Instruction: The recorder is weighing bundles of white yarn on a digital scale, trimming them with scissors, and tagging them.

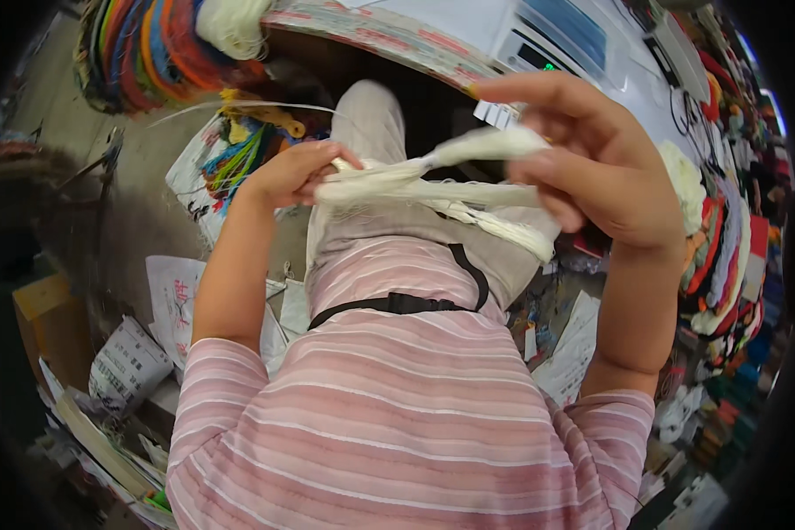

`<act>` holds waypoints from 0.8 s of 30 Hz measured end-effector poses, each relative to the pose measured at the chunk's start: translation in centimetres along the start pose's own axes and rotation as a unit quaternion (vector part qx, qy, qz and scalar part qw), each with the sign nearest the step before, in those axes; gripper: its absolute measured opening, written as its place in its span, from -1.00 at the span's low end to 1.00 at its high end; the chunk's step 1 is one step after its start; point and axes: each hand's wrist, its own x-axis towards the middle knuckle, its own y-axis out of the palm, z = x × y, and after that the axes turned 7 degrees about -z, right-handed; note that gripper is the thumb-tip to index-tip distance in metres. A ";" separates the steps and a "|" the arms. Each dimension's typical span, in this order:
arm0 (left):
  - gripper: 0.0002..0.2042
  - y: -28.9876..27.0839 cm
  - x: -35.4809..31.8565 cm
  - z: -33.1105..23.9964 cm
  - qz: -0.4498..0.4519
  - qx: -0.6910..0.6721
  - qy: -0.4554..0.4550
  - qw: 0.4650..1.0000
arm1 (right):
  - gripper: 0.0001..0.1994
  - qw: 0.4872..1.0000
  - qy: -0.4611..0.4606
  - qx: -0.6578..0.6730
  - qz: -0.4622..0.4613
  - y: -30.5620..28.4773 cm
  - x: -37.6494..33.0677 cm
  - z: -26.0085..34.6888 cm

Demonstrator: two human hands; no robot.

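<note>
A cream-white skein of yarn (pixel 371 187) is stretched over my lap between both hands. My left hand (pixel 293 175) is closed round its left end, with a loose strand trailing off beyond the fingers. At the other end, my right hand (pixel 605 163) grips the loop between thumb and curled fingers, its index finger stretched out above and slightly blurred. The skein splits into two bands towards the right hand. A second cream yarn bundle (pixel 508 233) lies across my right thigh, below the held skein.
Ahead stands a white table (pixel 468 26) with a device with a lit green display (pixel 548 57). Coloured yarn hanks (pixel 150 53) hang at the far left; more yarn piles (pixel 724 230) line the right. A bag of coloured yarn (pixel 230 168), papers and a cardboard box (pixel 49 327) lie left.
</note>
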 end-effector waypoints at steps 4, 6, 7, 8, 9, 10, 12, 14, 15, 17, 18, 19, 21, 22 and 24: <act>-0.66 -4.3 0.1 2.7 -0.004 0.005 -0.017 1.000 | -0.55 0.995 0.031 -0.005 -0.091 -5.8 -6.1 -3.5; -0.69 -5.6 -0.9 2.7 -0.034 -0.002 -0.028 0.999 | -0.53 0.986 0.096 -0.065 -0.121 -8.1 -9.4 -4.5; -0.71 -6.7 -1.4 2.6 -0.065 -0.027 -0.029 0.997 | -0.54 0.978 0.120 -0.102 -0.134 -9.1 -11.0 -5.3; -0.72 -7.8 -1.5 2.1 -0.088 -0.051 -0.031 0.994 | -0.54 0.967 0.148 -0.140 -0.156 -9.8 -13.0 -5.7; -0.74 -8.9 -1.7 1.4 -0.135 -0.067 -0.024 0.988 | -0.58 0.953 0.174 -0.166 -0.184 -10.3 -14.7 -6.0; -0.75 -9.8 -2.2 0.3 -0.185 -0.084 -0.016 0.979 | -0.62 0.945 0.172 -0.181 -0.213 -11.3 -16.4 -7.0; -0.77 -12.1 -3.4 -0.8 -0.222 -0.109 0.063 0.967 | -0.74 0.929 0.204 -0.129 -0.282 -13.1 -19.4 -9.5; -0.75 -12.1 -4.7 -2.3 -0.220 -0.085 0.138 0.962 | -0.80 0.911 0.236 -0.153 -0.303 -14.6 -20.9 -12.2; -0.73 -12.3 -5.2 -2.7 -0.233 -0.073 0.137 0.960 | -0.81 0.909 0.231 -0.173 -0.301 -15.2 -21.1 -14.4; -0.72 -11.0 -4.7 -3.2 -0.218 -0.039 0.122 0.967 | -0.81 0.899 0.271 -0.180 -0.292 -15.8 -21.2 -18.5; -0.71 -10.3 -3.9 -3.2 -0.198 -0.009 0.108 0.974 | -0.79 0.893 0.278 -0.206 -0.289 -16.2 -21.9 -21.7; -0.67 -9.7 -3.3 -3.2 -0.159 0.024 0.089 0.983 | -0.77 0.895 0.271 -0.221 -0.278 -16.7 -22.9 -25.3; -0.63 -7.0 -1.8 -2.4 -0.205 0.070 0.078 0.973 | -0.70 0.837 0.307 -0.352 -0.285 -16.4 -23.9 -32.0; -0.60 -7.1 -1.5 -1.7 -0.204 0.106 0.068 0.971 | -0.66 0.789 0.331 -0.429 -0.289 -15.9 -23.6 -33.7; -0.62 -5.5 -1.6 -1.2 -0.276 0.031 0.073 0.958 | -0.60 0.768 0.257 -0.499 -0.310 -12.7 -19.2 -32.3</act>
